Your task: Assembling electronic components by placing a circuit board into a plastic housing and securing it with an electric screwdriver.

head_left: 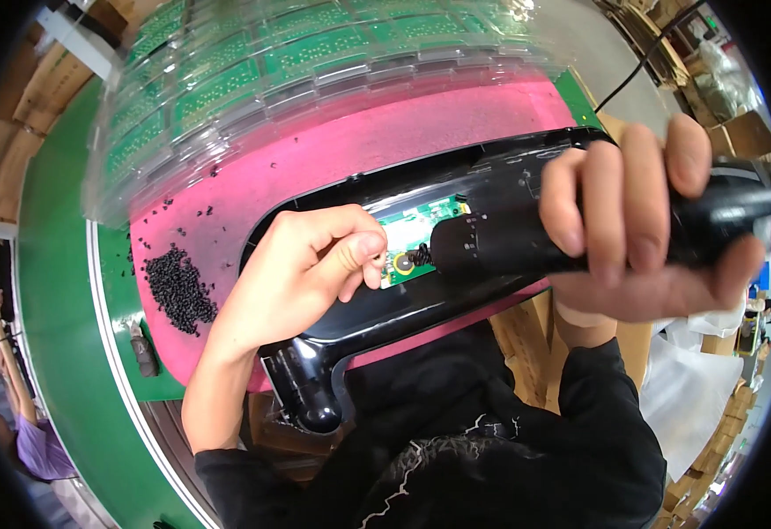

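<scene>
A long black plastic housing (385, 322) lies across the bench in front of me, a short rounded stub sticking out at its near left. Inside it sits a green circuit board (416, 227) with a round yellow-ringed part. My left hand (306, 269) is over the board's left end, thumb and fingertips pinched together; whatever is between them is too small to make out. Fingers wrapped round it, my right hand (637, 220) grips a thick black cylindrical tool (500, 234), which looks like an electric screwdriver. Its narrower end hangs over the board's right part. The right hand is slightly blurred.
A pink mat (359, 128) lies under the housing on a green bench (59, 264). Small black screws (178, 289) are heaped at the left, several scattered around. Clear plastic trays (289, 75) of green boards stand behind. A small dark tool (143, 351) lies left. Another person's purple sleeve (42, 448) shows far left.
</scene>
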